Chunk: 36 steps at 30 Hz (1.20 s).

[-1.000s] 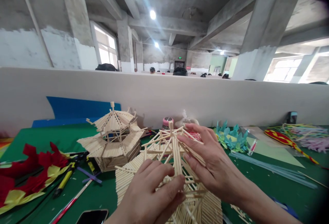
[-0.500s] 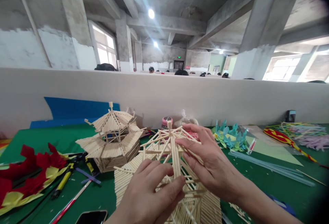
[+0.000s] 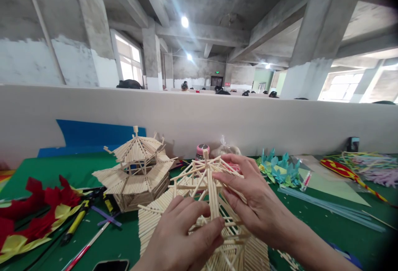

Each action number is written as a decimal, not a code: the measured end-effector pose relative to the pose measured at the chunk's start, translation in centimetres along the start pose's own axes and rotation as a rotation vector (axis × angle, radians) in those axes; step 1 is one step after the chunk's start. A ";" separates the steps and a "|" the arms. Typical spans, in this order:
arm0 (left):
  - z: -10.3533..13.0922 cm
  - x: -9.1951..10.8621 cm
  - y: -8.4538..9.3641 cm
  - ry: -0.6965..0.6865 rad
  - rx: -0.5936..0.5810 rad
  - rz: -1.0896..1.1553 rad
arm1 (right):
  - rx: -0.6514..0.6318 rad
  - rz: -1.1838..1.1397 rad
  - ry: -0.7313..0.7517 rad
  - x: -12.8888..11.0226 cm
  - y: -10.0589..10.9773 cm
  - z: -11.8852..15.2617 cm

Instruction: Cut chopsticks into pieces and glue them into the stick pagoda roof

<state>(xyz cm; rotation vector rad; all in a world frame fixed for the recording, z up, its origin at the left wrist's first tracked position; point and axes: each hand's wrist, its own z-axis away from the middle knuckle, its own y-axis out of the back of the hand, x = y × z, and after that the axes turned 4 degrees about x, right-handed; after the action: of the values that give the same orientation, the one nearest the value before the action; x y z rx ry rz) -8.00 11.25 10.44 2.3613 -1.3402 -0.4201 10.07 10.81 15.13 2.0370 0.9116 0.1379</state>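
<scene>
A model pavilion of thin wooden sticks [image 3: 155, 224] stands in front of me, its upper roof still a bare stick frame round a central post. Several sticks [image 3: 213, 192] lie side by side down the near slope of that frame. My left hand [image 3: 183, 229] presses their lower ends between thumb and curled fingers. Higher up, my right hand [image 3: 251, 192] pinches the upper part of the same sticks, its fingers bent over the frame's right side. Behind to the left stands another stick pavilion [image 3: 133, 171] with covered roofs. My hands hide part of the frame.
Red and yellow paper pieces [image 3: 37, 209], a yellow-black tool [image 3: 76, 221] and a phone [image 3: 111, 265] lie left. On the right are a blue paper flower piece [image 3: 280, 165], pale blue strips [image 3: 332, 206] and loose sticks [image 3: 287, 258]. A white partition [image 3: 280, 122] runs behind the green table.
The whole view has shifted slightly, with things appearing a little lower. Both hands keep nearly the same place and grip on the sticks.
</scene>
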 end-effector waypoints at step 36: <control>0.1 0.0 -0.5 0.001 0.073 -0.018 | 0.059 -0.211 -0.191 1.1 -1.1 -3.2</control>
<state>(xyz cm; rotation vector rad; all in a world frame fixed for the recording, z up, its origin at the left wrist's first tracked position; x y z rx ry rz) -7.73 11.46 10.11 2.4344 -1.3563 -0.3813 8.90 14.04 16.00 1.9546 1.0115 -0.1972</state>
